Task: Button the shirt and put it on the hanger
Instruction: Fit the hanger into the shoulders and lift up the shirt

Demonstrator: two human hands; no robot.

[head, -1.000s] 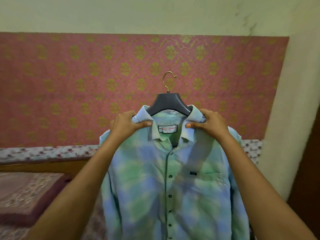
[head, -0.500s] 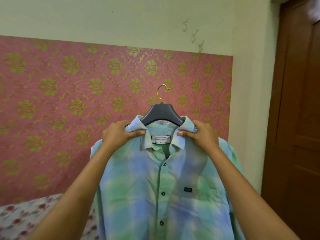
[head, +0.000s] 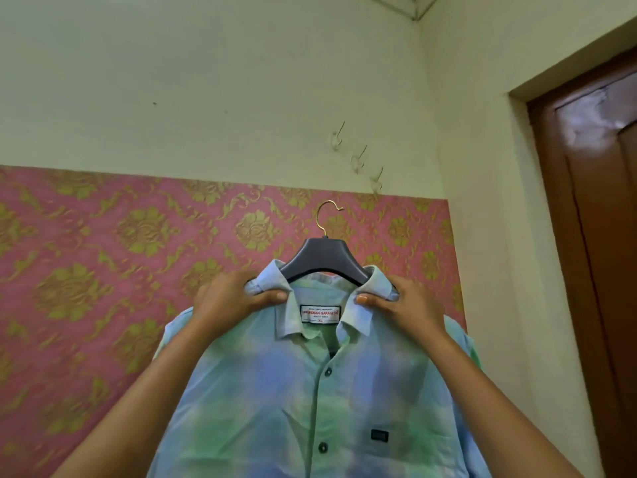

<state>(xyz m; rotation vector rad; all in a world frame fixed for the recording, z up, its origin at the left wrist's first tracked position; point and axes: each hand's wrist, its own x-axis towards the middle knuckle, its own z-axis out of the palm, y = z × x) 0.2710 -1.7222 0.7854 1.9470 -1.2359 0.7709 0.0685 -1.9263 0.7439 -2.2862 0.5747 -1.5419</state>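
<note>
Both hands held the shirt up on its hanger, in front of the wall.

The left hand and right hand each pinched one side of the collar, thumbs in front and fingers curled behind, clamping cloth against the hanger's shoulders. The visible buttons looked fastened, and the neck was open. Since only the collar was gripped, an uneven pull could tip the hanger and let a shoulder slide off. A raised hanger hook could also miss the small wall hooks, which sat above and to the right. The hanger's arms were hidden under the cloth, the lower shirt was cut off by the frame, and the fingers behind the collar could not be seen.
</note>
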